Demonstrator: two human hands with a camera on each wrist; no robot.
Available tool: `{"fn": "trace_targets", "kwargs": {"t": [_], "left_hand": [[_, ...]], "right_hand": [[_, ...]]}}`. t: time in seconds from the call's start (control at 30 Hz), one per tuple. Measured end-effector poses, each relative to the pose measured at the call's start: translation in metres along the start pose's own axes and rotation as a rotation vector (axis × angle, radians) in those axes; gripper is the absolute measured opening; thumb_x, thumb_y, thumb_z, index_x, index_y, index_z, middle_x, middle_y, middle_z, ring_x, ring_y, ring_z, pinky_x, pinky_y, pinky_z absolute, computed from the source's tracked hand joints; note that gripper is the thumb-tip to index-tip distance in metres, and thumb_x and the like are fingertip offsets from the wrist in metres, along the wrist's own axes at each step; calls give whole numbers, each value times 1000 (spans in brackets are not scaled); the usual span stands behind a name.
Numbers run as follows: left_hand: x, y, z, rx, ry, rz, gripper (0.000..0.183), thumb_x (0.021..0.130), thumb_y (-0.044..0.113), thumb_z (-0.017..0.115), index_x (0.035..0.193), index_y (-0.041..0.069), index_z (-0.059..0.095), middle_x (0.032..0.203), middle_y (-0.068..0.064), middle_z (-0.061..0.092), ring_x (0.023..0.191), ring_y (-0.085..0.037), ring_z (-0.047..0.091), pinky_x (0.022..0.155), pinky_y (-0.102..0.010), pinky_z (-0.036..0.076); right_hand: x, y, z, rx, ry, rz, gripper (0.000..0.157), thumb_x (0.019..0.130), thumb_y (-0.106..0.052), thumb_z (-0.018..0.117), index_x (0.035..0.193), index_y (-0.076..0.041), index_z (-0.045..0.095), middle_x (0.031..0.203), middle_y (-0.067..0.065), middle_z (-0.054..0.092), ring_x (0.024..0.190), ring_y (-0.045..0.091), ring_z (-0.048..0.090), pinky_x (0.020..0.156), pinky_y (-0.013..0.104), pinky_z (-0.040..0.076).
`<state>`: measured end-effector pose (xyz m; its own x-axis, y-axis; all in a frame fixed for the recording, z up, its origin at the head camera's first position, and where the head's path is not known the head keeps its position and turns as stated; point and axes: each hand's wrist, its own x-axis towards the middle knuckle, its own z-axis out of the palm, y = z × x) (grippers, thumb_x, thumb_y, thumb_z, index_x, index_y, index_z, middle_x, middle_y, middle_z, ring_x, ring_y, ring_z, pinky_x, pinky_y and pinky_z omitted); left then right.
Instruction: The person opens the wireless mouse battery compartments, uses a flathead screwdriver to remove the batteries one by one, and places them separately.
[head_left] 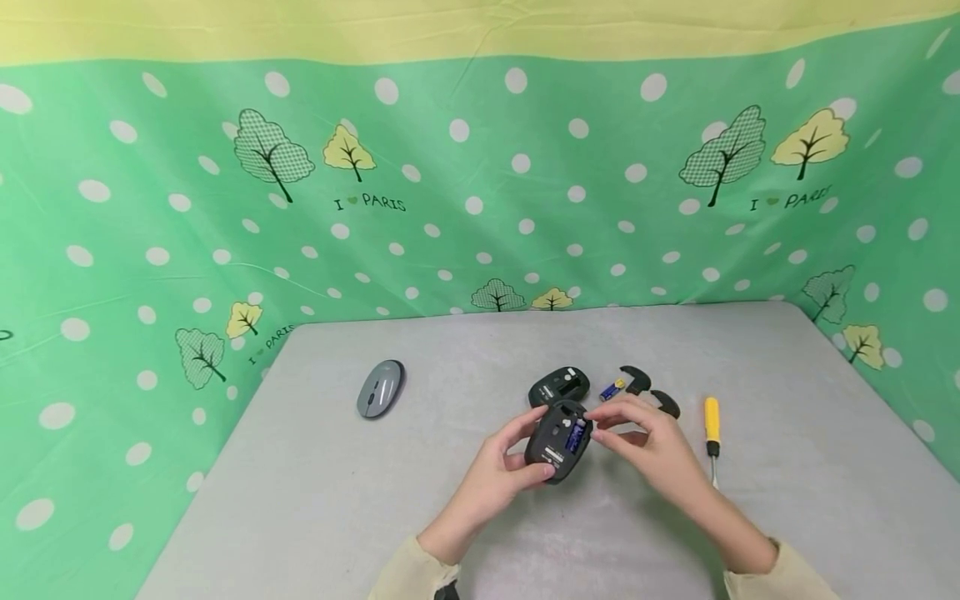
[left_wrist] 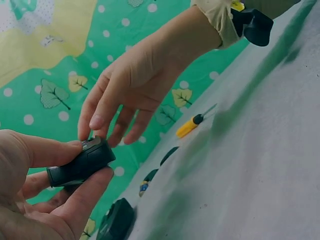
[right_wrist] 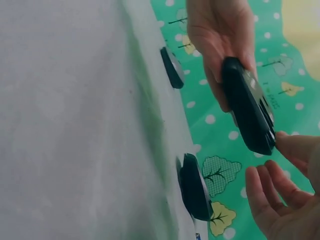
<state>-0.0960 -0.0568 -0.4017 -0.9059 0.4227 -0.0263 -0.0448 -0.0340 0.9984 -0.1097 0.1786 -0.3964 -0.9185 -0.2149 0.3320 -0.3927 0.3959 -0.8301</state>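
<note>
My left hand (head_left: 491,471) grips a black computer mouse (head_left: 551,446) underside up, thumb on its near end and fingers round the far side. A blue battery (head_left: 576,436) lies in the mouse's uncovered compartment. My right hand (head_left: 648,437) is at the mouse's right edge, thumb and index fingertips right beside the compartment. In the right wrist view, a right-hand fingertip meets the end of the mouse (right_wrist: 245,107), while the other fingers hang loosely bent below it. No separate object shows between those fingers.
Just behind the held mouse lies a second black mouse (head_left: 551,387), underside up. Beside it are a loose blue battery (head_left: 611,390) and two black covers, one cover (head_left: 637,379) behind the other cover (head_left: 666,404). A yellow-handled screwdriver (head_left: 712,421) lies right; a grey mouse (head_left: 381,389) sits left.
</note>
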Motion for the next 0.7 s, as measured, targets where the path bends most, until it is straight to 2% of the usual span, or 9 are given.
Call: {"fn": "trace_targets", "kwargs": {"t": [0.1, 0.27, 0.57, 0.7], "left_hand": [[0, 0, 0, 2, 2, 4, 69, 88, -2, 65, 152, 7, 39, 148, -29, 42, 112, -38, 67, 84, -37, 63], [0, -1, 0, 5, 21, 2, 70, 89, -1, 65, 153, 10, 39, 148, -27, 41, 112, -37, 67, 82, -31, 63], [3, -6, 3, 0, 33, 17, 70, 88, -3, 65, 152, 9, 39, 148, -27, 41, 107, -34, 68, 81, -29, 63], [3, -7, 5, 8, 43, 14, 70, 88, -4, 65, 152, 10, 40, 146, -26, 42, 106, -33, 69, 80, -29, 63]], "right_hand": [[0, -1, 4, -30, 33, -22, 18, 89, -10, 73, 104, -18, 76, 102, -1, 67, 95, 2, 61, 75, 21, 62], [1, -2, 10, -24, 60, -37, 19, 87, -7, 74, 104, -14, 76, 101, 1, 67, 94, 1, 62, 74, 21, 62], [2, -2, 24, 103, 68, 120, 19, 83, -3, 77, 100, -3, 68, 104, 9, 58, 92, 2, 59, 83, 18, 60], [2, -2, 27, 113, 84, 146, 20, 83, -3, 78, 99, -2, 67, 104, 10, 56, 92, 4, 57, 83, 17, 59]]}}
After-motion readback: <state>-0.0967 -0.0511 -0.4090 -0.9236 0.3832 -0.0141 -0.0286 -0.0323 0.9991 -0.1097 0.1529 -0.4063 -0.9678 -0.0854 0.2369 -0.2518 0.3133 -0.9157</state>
